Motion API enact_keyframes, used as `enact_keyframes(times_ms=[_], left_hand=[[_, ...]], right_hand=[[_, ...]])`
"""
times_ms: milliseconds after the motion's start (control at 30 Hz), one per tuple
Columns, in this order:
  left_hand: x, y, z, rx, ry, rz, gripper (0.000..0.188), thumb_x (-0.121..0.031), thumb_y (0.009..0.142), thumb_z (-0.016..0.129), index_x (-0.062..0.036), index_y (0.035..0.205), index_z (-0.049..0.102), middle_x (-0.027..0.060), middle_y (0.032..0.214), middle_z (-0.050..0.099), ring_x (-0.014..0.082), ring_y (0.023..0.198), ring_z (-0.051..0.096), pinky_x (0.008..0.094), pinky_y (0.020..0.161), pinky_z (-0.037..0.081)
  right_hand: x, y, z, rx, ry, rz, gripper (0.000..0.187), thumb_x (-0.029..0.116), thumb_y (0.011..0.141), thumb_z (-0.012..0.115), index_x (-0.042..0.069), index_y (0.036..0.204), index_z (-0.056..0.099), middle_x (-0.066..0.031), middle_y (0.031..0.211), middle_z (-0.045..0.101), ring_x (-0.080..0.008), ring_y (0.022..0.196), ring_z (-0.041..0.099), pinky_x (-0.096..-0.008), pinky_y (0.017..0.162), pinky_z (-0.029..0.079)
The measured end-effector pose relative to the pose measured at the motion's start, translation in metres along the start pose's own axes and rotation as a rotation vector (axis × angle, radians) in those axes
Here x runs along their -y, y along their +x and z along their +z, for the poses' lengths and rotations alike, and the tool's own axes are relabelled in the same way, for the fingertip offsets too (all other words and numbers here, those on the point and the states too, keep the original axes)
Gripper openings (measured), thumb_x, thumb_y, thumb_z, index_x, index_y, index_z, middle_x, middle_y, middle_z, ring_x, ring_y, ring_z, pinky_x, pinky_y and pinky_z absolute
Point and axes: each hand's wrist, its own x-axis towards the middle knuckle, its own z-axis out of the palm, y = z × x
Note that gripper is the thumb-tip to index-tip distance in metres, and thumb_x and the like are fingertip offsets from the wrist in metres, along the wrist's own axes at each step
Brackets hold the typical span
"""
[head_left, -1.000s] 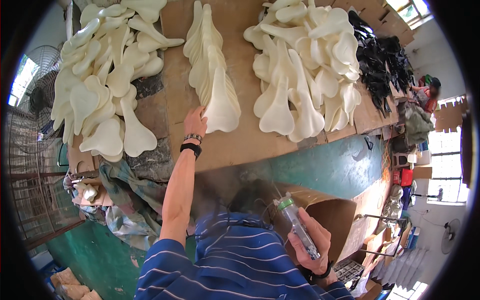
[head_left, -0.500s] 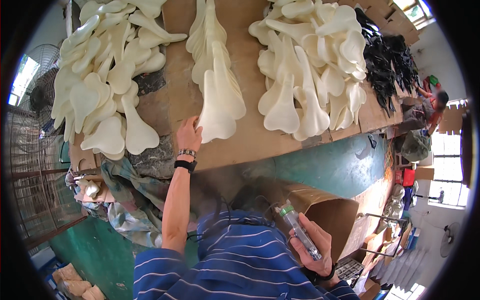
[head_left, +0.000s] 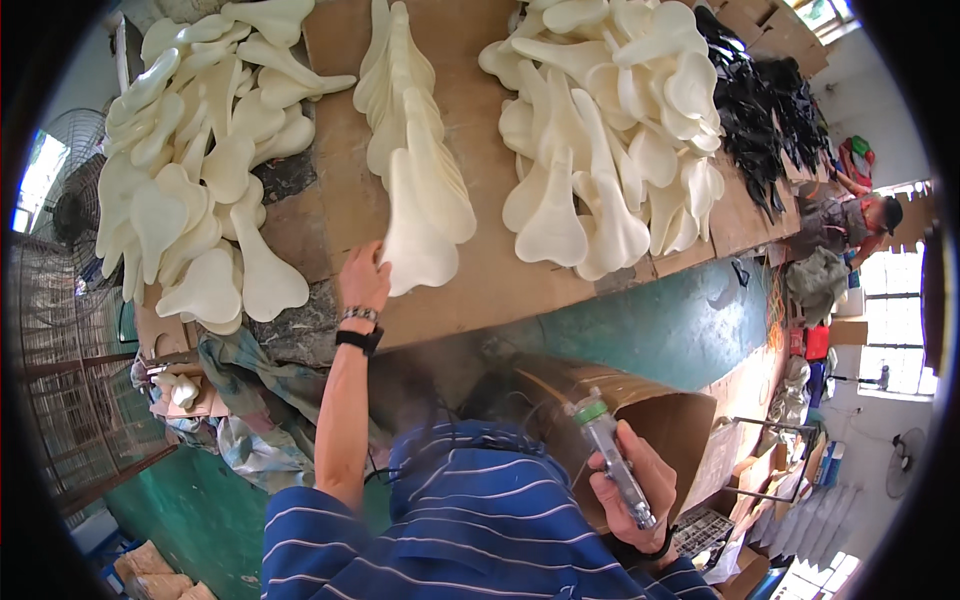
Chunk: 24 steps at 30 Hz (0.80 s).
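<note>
My left hand [head_left: 365,279] reaches over the table, its fingers closed at the left rim of the nearest cream bicycle saddle pad [head_left: 418,235]. That pad lies at the near end of a long row of overlapping saddle pads [head_left: 405,85]. In my right hand [head_left: 645,478], held low near my body, is a clear tube-shaped tool with a green collar [head_left: 612,450]. From near its tip a thin yellow-orange streak [head_left: 543,386] runs up and left; I cannot tell whether it is a flame or something solid.
Heaped saddle pads lie left [head_left: 160,215] and right [head_left: 650,60] on the cardboard-covered table [head_left: 480,285]. Black pieces [head_left: 745,120] lie farther right, near another person [head_left: 845,225]. An open cardboard box [head_left: 690,420] stands beside my right hand; a large fan [head_left: 75,200] is far left.
My view has shifted slightly. The right hand's tool has tilted more upright, and the yellow-orange streak now shows near its tip. My left hand stays at the pad's edge.
</note>
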Motion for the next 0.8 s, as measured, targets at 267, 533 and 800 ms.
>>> enact_keyframes(times_ms=[267, 533, 800], left_hand=[[0.062, -0.038, -0.067, -0.045, -0.006, -0.159, 0.035, -0.006, 0.082, 0.077, -0.0047, 0.116, 0.071, 0.0142, 0.107, 0.068, 0.0355, 0.096, 0.068, 0.0445, 0.085, 0.055], [-0.011, 0.016, 0.021, -0.051, -0.162, 0.226, 0.035, -0.008, 0.083, 0.075, -0.0037, 0.118, 0.069, 0.0155, 0.114, 0.068, 0.0371, 0.11, 0.065, 0.0454, 0.094, 0.054], [-0.02, 0.02, 0.072, 0.045, 0.015, 0.06, 0.022, -0.009, 0.078, 0.071, -0.0059, 0.1, 0.072, 0.0175, 0.111, 0.063, 0.0401, 0.099, 0.067, 0.0484, 0.087, 0.057]], right_hand=[[-0.007, 0.01, 0.002, 0.221, -0.031, 0.12, 0.059, -0.001, 0.085, 0.077, -0.005, 0.141, 0.06, -0.0191, 0.095, 0.07, -0.0292, 0.078, 0.069, -0.0349, 0.073, 0.055], [0.011, 0.033, 0.006, -0.003, -0.1, -0.053, 0.054, 0.0, 0.087, 0.076, -0.012, 0.138, 0.06, -0.0184, 0.093, 0.071, -0.0265, 0.08, 0.071, -0.0343, 0.075, 0.057], [0.005, 0.015, 0.029, -0.064, 0.067, 0.075, 0.053, 0.005, 0.093, 0.071, -0.012, 0.142, 0.057, -0.0107, 0.092, 0.073, -0.0132, 0.075, 0.064, -0.026, 0.069, 0.054]])
